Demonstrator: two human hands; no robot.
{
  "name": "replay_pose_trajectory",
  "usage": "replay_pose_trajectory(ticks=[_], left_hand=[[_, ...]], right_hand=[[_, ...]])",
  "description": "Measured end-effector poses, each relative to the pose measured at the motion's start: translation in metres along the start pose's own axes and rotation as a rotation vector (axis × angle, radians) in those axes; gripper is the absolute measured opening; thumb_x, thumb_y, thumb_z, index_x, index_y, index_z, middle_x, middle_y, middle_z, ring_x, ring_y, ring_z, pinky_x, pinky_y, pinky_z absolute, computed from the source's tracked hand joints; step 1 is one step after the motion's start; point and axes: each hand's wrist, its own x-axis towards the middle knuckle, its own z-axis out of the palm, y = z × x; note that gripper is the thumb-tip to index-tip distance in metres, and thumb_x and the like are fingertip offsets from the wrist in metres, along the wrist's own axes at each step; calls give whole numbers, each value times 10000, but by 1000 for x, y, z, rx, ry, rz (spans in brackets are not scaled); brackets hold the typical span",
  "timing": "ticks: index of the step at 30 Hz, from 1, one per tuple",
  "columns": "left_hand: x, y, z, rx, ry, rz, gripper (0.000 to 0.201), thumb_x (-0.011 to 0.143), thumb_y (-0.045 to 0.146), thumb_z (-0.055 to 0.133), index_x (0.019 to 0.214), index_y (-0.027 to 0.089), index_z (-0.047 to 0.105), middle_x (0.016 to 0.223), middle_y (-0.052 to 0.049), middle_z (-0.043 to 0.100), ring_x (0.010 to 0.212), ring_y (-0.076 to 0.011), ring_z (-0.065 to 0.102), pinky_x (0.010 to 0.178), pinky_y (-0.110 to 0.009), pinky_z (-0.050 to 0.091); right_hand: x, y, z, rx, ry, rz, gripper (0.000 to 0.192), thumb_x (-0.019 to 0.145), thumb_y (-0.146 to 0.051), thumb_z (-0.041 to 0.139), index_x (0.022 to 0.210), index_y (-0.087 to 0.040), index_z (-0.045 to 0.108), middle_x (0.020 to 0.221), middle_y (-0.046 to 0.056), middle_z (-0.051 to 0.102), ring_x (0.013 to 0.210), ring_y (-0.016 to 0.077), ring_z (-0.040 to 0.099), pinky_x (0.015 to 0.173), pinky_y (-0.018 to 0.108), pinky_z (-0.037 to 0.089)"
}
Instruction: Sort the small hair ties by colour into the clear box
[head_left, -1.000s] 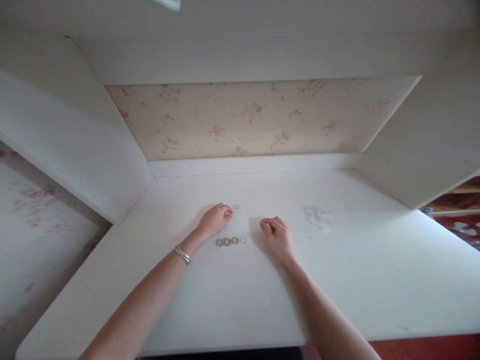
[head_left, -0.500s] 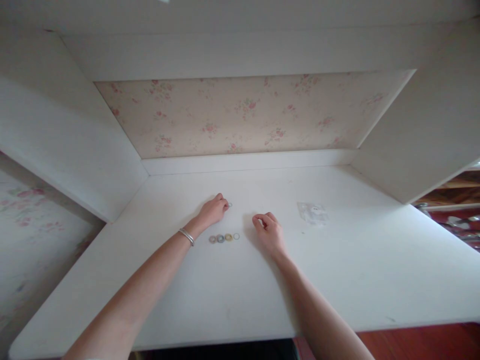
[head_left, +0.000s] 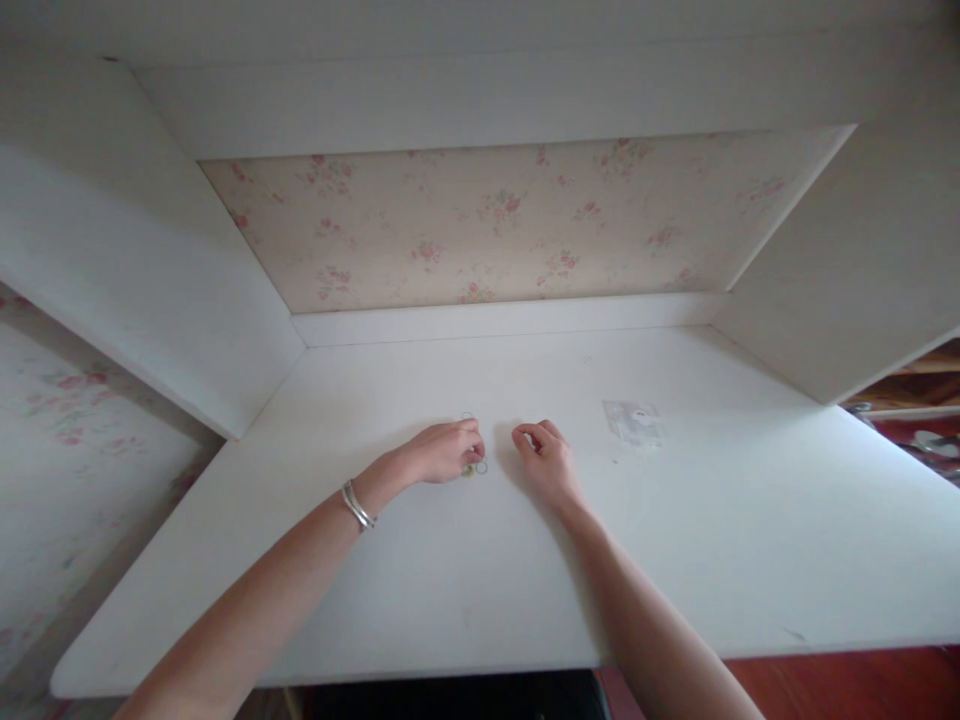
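Note:
My left hand [head_left: 448, 451] hovers over or rests on the row of small rings, its fingers curled together in a pinch; whether anything is between the fingertips is hidden. Beside those fingertips a thin silver-coloured ring [head_left: 481, 467] lies on the white desk [head_left: 420, 580], and part of a gold-coloured ring [head_left: 469, 471] peeks out under the hand. The other rings of the row are covered by the hand. Just beyond the knuckles another thin ring [head_left: 467, 415] shows in part. To the right, my right hand [head_left: 550, 463] rests on the desk with thumb and forefinger pinched; their contents cannot be made out.
A clear plastic bag [head_left: 634, 424] lies flat to the right of my right hand. White side panels and a floral-papered back wall [head_left: 495, 230] enclose the desk. Silver bangles [head_left: 358, 507] circle my left wrist. Shelves with objects [head_left: 922, 430] stand beyond the right edge.
My left hand has come nearer from the thin ring at the back to the row of rings, covering most of it. My right hand keeps its pinch in place. The view has shifted slightly.

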Motion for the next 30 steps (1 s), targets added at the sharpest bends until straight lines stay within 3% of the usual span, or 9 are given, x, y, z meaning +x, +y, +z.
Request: replay_pose_trajectory(ticks=[16,23,26,30], left_hand=[[11,1,4,-4,-108,60,179,780,185,506,754,213,681,818,-33,589,747,-154,568,708,-244,427],[2,-25,-11,-42,221,-79,245,844,283,469,866,199,698,892,-44,616,832,-152,580,807,-240,432],[-19,-43,-12,-122,348,-202,245,840,317,483,889,186,684,894,-38,644,820,-151,588,799,-250,445],[-57,-64,4,-399,470,-401,294,829,377,491,956,162,645,948,-43,677,868,-162,610,804,-260,461]], right_hand=[[-1,3,1,8,-23,-19,265,837,-383,459,830,-225,672,749,13,540,663,139,508,636,263,389],[-1,3,-1,-4,-54,-25,254,842,-370,460,829,-228,670,769,15,552,662,139,510,625,260,387],[-2,2,-1,-20,-64,-32,254,843,-372,459,823,-230,669,761,13,550,667,139,517,632,260,391],[-4,1,0,-47,-79,-61,259,851,-373,454,836,-228,668,765,14,557,666,135,523,633,255,391]])
